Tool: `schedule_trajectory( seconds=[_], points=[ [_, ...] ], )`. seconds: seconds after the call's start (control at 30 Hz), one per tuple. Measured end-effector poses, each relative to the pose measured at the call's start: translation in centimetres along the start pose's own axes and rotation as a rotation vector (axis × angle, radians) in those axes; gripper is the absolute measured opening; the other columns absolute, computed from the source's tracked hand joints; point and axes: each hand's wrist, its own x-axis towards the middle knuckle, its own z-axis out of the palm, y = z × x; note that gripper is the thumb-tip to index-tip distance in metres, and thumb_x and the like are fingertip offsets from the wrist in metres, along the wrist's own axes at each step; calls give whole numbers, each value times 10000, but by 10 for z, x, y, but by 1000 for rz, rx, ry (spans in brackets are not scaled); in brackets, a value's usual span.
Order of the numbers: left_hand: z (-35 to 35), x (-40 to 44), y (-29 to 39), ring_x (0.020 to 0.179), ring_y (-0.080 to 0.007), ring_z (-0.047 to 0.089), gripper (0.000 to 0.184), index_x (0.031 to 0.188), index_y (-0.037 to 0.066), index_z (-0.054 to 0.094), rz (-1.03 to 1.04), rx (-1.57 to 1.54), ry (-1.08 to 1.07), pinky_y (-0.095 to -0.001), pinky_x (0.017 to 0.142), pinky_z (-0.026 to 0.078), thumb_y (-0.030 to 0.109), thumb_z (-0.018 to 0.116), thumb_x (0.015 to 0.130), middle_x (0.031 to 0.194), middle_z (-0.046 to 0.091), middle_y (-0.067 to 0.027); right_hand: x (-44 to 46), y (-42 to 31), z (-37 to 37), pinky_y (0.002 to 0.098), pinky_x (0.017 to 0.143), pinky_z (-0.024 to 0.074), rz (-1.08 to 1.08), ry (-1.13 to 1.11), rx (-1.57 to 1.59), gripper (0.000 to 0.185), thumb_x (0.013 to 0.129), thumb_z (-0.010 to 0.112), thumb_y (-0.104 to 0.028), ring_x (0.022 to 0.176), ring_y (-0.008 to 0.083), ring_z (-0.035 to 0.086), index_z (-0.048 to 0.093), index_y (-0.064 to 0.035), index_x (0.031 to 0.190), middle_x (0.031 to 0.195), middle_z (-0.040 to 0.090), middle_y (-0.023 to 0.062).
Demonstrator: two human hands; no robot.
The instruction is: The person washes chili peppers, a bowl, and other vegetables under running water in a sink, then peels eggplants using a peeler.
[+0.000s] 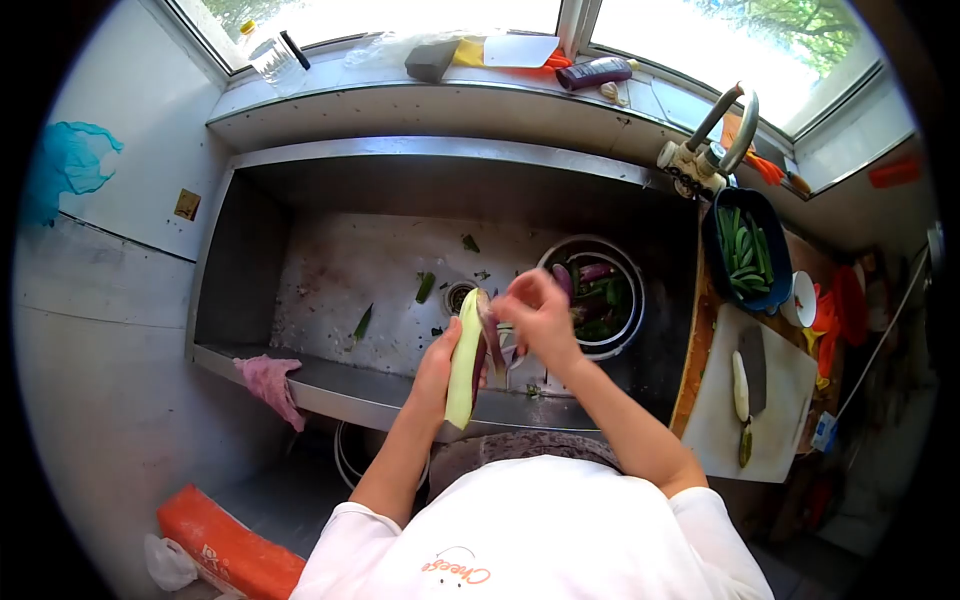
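Over the front of the sink, my left hand (436, 362) is closed around a long eggplant (462, 385), tilted with one end toward me. Pale green flesh shows along most of it, and dark purple skin remains on its right side. My right hand (538, 318) is at the upper end, thumb and fingers pinched on a loose strip of purple eggplant peel (493, 340) that hangs down. Behind the right hand, a round metal bowl (640, 300) holds purple and green pieces. Whitish shapes below the right hand are too unclear to name.
Scraps of green lie in the metal sink (335, 255) around its drain (459, 294). On the right, a cutting board (715, 400) carries a knife (753, 365) and a peeled vegetable (740, 388). Behind it stand a blue basin (772, 297) with green pods and a faucet (700, 160).
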Motion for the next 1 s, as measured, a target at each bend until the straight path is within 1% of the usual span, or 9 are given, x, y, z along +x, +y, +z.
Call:
schedule_trajectory(
  seconds=[0.1,0.23,0.33,0.47,0.6,0.63,0.73,0.87,1.0],
  points=[
    [1,2,3,607,-165,566,433,1023,53,559,41,68,-12,-281,522,471,446,384,977,768,576,-59,-12,4,2,256,372,407,126,-170,-170,300,730,738,-107,486,92,544,516,-27,916,702,571,50],
    [-3,-1,13,613,-166,544,430,1038,31,522,-63,-235,-7,-262,508,462,439,402,974,791,557,-94,12,34,-22,301,571,489,-483,5,-942,266,727,694,-57,698,138,612,506,-7,908,736,591,66],
    [-4,8,11,615,-164,540,437,1033,40,526,-64,-335,-23,-258,506,460,445,370,984,785,558,-91,7,21,-6,273,367,411,-291,107,-396,221,758,690,-49,430,115,521,501,-32,871,725,576,59],
    [1,26,-5,681,-177,596,432,1059,55,534,-65,-375,-287,-298,538,508,419,309,999,804,593,-98,-18,-16,26,228,361,385,26,103,495,185,802,625,-1,469,67,478,452,-58,834,676,542,33],
    [31,23,-4,610,-167,611,378,1074,81,555,-101,-404,-196,-293,596,536,356,303,1012,688,599,-49,-19,-2,34,241,347,344,-134,135,363,173,825,575,21,388,124,461,422,-52,858,601,509,56],
    [67,17,9,508,-156,558,356,1036,87,568,-157,-360,204,-281,522,499,339,317,1014,562,536,-3,-22,-6,34,240,349,339,-115,134,367,173,827,561,28,384,118,450,413,-56,856,602,500,54],
    [43,26,-5,622,-160,575,396,1058,127,559,-136,-346,-48,-296,494,480,430,311,1000,772,586,-27,-18,-7,29,240,349,336,-111,157,378,169,826,550,32,379,112,435,409,-56,856,604,492,51],
    [42,6,-10,565,-165,492,351,1052,86,531,-259,-297,-110,-295,480,399,390,362,1000,775,553,-79,14,-4,3,243,345,324,-193,317,385,169,812,550,33,368,115,417,413,-62,839,607,488,47],
    [39,-15,-8,567,-164,460,373,1203,119,468,-21,-133,-218,-292,484,357,409,383,985,775,531,-95,39,1,-11,245,311,336,-178,328,434,192,786,570,41,365,114,430,414,-54,847,613,474,39]
  ],
)
